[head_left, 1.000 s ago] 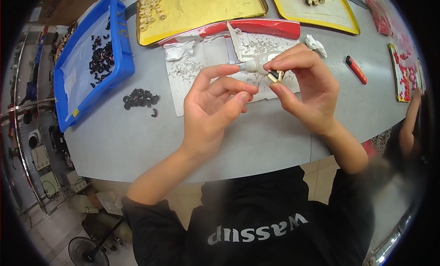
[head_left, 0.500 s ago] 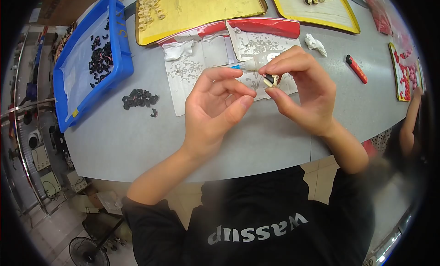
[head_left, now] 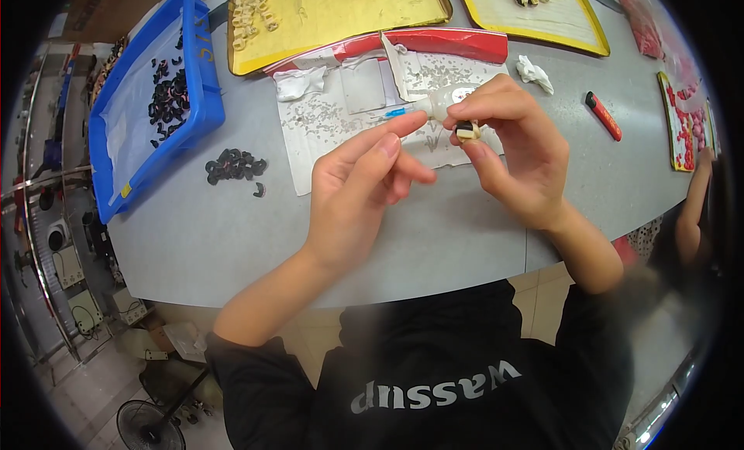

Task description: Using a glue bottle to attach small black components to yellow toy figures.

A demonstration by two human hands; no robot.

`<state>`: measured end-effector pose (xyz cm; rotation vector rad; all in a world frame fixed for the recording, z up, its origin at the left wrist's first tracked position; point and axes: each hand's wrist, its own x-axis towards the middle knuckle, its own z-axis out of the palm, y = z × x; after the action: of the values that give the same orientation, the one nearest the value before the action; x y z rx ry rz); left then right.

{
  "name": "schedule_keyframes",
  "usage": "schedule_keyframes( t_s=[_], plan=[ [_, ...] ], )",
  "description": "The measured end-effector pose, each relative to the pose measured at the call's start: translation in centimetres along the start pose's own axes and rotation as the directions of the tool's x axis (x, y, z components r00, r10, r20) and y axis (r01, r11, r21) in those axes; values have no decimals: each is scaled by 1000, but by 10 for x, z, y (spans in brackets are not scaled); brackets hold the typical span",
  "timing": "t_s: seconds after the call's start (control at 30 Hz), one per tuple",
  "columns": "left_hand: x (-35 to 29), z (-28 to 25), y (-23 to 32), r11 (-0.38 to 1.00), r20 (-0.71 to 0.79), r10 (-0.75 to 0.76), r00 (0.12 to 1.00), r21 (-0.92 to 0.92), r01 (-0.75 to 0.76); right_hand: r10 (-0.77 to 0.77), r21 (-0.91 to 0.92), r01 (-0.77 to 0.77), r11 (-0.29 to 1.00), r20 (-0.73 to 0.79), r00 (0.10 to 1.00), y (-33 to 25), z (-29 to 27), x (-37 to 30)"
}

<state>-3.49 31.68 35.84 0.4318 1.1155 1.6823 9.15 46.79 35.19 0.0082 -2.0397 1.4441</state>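
Between the thumb and fingertips of my right hand [head_left: 521, 159] is a small cream-coloured piece with a black band [head_left: 466, 131]. My left hand [head_left: 353, 194] is empty, its index finger stretched toward that piece and a short gap away from it. Behind my hands a clear squeeze bottle [head_left: 440, 101] with a blue needle tip [head_left: 396, 112] lies on a flattened white carton [head_left: 301, 159] dotted with grey smears. Left of the carton, a small pile of black curved pieces [head_left: 232, 165] rests on the grey table, with a single one just apart from it.
A blue tray [head_left: 208, 113] at the left holds more black pieces. Yellow trays [head_left: 341, 31] [head_left: 593, 31] at the back carry cream pieces and black-and-cream ones. Crumpled white tissue [head_left: 535, 74], a red lighter [head_left: 603, 117] and a tray of red and pink bits [head_left: 682, 159] lie rightward, near another person's arm [head_left: 692, 202].
The cream piece has been turned in my right fingers, so its black band faces up more. My left index finger has straightened and the thumb has lifted beside it.
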Motion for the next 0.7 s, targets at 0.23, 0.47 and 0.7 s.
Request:
schedule_keyframes(
  t_s=[0.23, 0.47, 0.7],
  plan=[
    [0, -4, -1, 998, 99, -33, 995, -54, 39, 5, -74, 1, 997, 82, 997, 0, 0, 1],
    [0, -4, -1, 1000, 98, -5, 995, 8, 4, -6, -95, 14, 995, 81, 997, 0, 1, 1],
    [-1, -2, -2, 996, 88, 21, 996, 85, -28, -7, -73, 13, 997, 70, 998, 0, 2, 0]
  ],
)
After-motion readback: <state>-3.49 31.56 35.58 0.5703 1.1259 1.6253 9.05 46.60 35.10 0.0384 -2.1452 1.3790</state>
